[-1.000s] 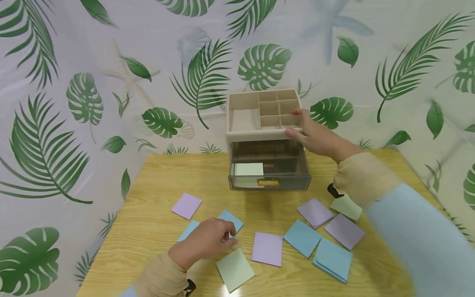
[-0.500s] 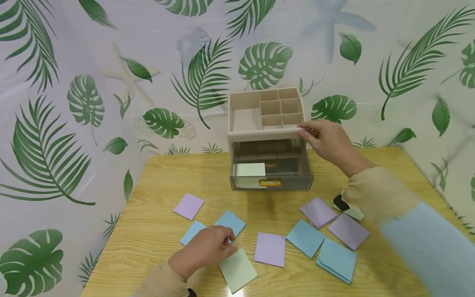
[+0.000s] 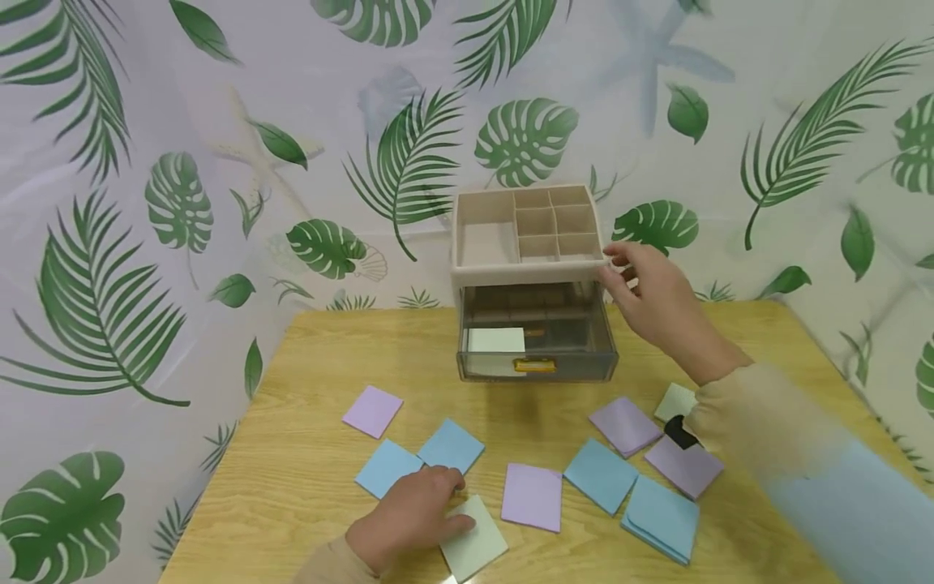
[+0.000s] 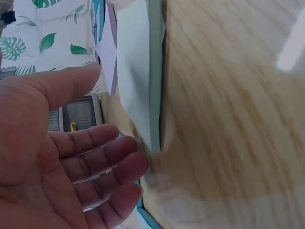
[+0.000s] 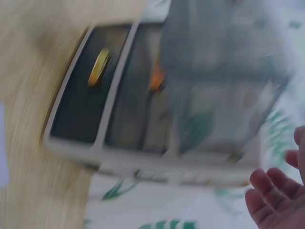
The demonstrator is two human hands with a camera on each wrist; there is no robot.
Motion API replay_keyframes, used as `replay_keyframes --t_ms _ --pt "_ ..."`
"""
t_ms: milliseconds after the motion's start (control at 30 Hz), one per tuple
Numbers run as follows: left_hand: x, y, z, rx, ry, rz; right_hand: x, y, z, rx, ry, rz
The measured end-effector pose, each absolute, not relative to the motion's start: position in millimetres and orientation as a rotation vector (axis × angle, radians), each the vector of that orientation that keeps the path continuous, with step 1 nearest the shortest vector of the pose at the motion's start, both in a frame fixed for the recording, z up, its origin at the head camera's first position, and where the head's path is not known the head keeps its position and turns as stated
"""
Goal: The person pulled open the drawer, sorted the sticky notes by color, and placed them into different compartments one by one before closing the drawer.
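Note:
My left hand (image 3: 409,519) hovers low over a pale green sticky-note pad (image 3: 485,547), its thumb overlapping the pad in the head view. The left wrist view has the thumb and loosely bent fingers with nothing between them, beside that pad (image 4: 136,67). A cream desktop organizer (image 3: 511,274) stands at the back of the table. Its top drawer (image 3: 584,369), of grey see-through plastic with a gold handle (image 3: 535,365), is pulled out and holds a pale green pad (image 3: 496,339). At the organizer's top right corner is my right hand (image 3: 660,300), fingers loosely bent and holding nothing.
Two blue pads (image 3: 452,446) and a purple pad (image 3: 373,411) lie on the left. A purple pad (image 3: 532,497) sits in the middle. Blue pads (image 3: 601,476), purple pads (image 3: 625,426) and a pale green pad (image 3: 674,399) lie on the right. A leaf-patterned cloth hangs behind.
My right hand has drawn back from the organizer's top compartments to just off its right corner. My left hand has shifted down and right onto the pale green pad, uncovering more of the blue pads.

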State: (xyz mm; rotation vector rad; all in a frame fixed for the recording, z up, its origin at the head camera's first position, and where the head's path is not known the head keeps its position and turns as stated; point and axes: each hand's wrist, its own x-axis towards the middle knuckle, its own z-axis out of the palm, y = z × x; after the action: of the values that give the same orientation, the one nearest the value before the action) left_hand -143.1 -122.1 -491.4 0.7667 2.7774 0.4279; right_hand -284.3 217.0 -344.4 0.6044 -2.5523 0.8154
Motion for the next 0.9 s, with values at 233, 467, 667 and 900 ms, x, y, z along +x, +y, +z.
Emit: replay_keyframes --t_ms 233,467,667,900 --pt "-135 -119 -495 0.763 2.807 0.330 -220 212 -357 0.865 -2.466 0.610" --pt "-128 -120 -500 0.788 2.881 0.234 -203 213 -382 0.759 -2.389 0.667" --pt "-129 -117 -503 0.765 2.846 0.327 -200 212 -395 0.634 -2.299 0.741" --pt "-129 -116 -507 0.704 2.811 0.446 -204 208 -406 0.583 -2.233 0.816"
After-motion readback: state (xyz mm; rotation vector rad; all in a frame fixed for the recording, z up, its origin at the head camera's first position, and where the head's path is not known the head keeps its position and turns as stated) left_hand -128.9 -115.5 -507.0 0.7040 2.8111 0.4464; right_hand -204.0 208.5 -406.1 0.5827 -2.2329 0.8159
